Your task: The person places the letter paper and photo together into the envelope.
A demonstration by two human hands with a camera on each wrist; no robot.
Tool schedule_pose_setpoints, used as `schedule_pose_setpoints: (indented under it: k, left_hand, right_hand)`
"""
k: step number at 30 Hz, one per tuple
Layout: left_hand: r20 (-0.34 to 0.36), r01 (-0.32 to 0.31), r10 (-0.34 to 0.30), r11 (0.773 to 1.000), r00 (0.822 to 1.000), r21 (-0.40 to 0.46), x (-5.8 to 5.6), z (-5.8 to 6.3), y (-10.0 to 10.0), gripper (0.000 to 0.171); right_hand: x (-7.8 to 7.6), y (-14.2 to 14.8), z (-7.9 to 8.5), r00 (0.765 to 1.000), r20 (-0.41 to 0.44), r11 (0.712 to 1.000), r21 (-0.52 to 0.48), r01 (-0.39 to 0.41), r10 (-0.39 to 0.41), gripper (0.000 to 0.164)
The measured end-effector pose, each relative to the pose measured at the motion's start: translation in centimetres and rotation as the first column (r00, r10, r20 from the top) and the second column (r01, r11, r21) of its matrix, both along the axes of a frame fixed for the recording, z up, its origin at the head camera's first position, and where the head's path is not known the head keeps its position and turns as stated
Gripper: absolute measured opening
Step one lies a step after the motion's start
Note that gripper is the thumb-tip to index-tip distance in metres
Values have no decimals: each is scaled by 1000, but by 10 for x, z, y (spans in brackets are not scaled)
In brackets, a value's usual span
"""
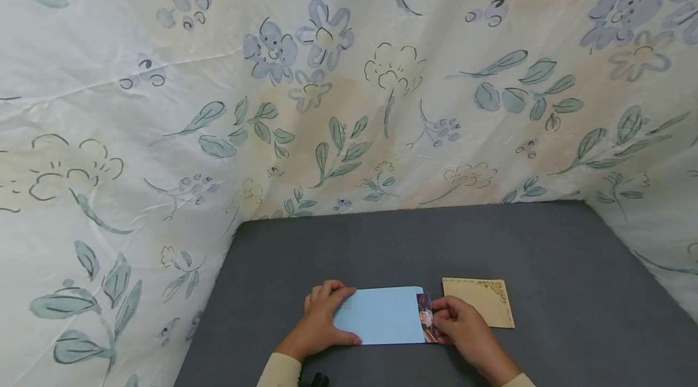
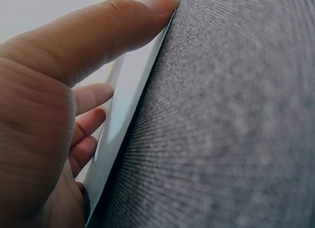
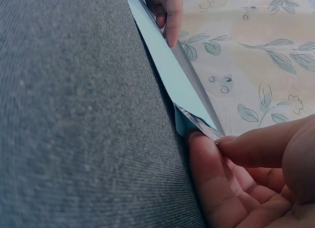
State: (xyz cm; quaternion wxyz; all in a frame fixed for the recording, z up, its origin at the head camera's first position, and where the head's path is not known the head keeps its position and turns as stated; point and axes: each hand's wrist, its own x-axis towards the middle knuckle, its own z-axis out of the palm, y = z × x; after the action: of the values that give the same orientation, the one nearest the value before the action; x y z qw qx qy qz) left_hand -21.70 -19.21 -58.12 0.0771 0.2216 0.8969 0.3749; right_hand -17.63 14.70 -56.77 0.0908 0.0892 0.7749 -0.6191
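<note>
A pale blue envelope point(image 1: 382, 317) lies flat on the dark grey table, its mouth to the right. My left hand point(image 1: 325, 317) holds its left end, thumb at the near edge and fingers at the far edge. A dark printed picture card point(image 1: 426, 317) sticks out of the mouth, most of it hidden inside. My right hand point(image 1: 463, 326) pinches the card's outer end between thumb and fingers. In the right wrist view, the mouth gapes slightly around the card point(image 3: 194, 118). The left wrist view has the thumb point(image 2: 157, 2) touching the envelope's edge.
A tan card-like piece with an ornate brown corner pattern point(image 1: 477, 302) lies on the table just behind my right hand. Floral cloth point(image 1: 338, 102) hangs behind and beside the grey tabletop point(image 1: 338, 248). A small black object point(image 1: 319, 380) shows at the bottom edge, by the left sleeve.
</note>
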Motion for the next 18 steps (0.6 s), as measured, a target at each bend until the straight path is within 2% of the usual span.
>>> schedule_pose_setpoints:
  k: [18]
  left_hand:
    - [-19, 9, -9, 1000, 1000, -3, 3, 0, -4, 98]
  right_hand:
    - [6, -9, -1, 1000, -22, 999, -32, -23, 22, 25]
